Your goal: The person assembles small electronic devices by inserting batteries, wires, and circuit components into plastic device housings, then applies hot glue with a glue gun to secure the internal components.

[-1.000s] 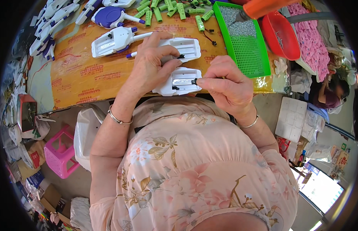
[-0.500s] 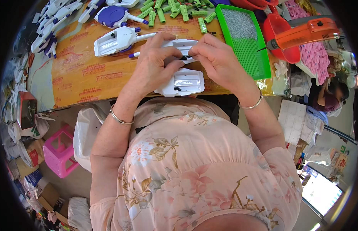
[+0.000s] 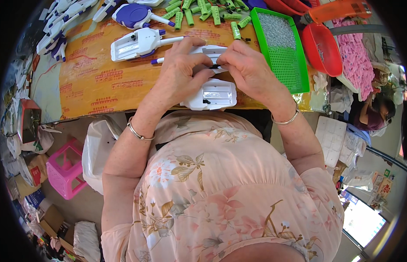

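Observation:
My left hand (image 3: 180, 69) and my right hand (image 3: 249, 69) meet over a white plastic housing (image 3: 213, 50) with an open compartment. Their fingertips pinch a small black connector (image 3: 215, 67), mostly hidden by the fingers. Close to the table edge, just below my hands, lies a second white housing (image 3: 219, 92) with a small black piece in its hollow. Left of my left hand rests another open white housing (image 3: 130, 46) with a long handle and purple ends. Several green cylindrical batteries (image 3: 216, 15) lie loose beyond my hands.
To the right, a green tray (image 3: 292, 78) holds a heap of small metal screws. Beside it are a red basin (image 3: 323, 48) and an orange power screwdriver (image 3: 337, 12). White-and-purple units (image 3: 132, 16) crowd the far left. A pink stool (image 3: 66, 170) stands on the floor.
The orange screwdriver has shifted away toward the upper right edge of the view. My hands keep their pinch on the connector, and the whole view has moved slightly.

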The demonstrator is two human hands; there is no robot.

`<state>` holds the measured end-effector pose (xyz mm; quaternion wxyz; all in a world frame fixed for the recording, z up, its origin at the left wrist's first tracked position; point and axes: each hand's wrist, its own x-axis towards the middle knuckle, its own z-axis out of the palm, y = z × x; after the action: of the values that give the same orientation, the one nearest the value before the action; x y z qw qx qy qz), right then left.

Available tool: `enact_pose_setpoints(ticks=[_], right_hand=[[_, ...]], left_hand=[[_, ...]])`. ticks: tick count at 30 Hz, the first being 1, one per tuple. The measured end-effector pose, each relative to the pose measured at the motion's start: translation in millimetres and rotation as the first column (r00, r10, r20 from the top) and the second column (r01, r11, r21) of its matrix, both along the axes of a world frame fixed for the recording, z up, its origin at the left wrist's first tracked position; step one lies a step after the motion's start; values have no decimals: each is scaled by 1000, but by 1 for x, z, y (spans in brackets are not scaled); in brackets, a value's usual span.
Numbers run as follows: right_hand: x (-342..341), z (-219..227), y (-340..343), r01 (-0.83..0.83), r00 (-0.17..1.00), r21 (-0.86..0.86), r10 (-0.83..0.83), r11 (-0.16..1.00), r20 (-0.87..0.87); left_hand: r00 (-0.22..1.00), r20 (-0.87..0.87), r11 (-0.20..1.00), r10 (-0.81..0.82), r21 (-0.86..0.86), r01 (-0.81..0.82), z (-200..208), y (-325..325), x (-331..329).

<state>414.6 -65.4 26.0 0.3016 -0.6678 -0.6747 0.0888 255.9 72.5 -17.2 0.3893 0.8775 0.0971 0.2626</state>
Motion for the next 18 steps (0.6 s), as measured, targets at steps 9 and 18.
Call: enact_pose_setpoints(ticks=[9, 18], right_hand=[[-3, 1, -1, 12, 998, -32, -10, 999, 56], [-4, 6, 0, -9, 988, -55, 18, 998, 156]], left_hand=[[1000, -10, 1000, 6, -5, -6, -1, 0, -1], [1000, -16, 1000, 5, -14, -5, -1, -1, 0]])
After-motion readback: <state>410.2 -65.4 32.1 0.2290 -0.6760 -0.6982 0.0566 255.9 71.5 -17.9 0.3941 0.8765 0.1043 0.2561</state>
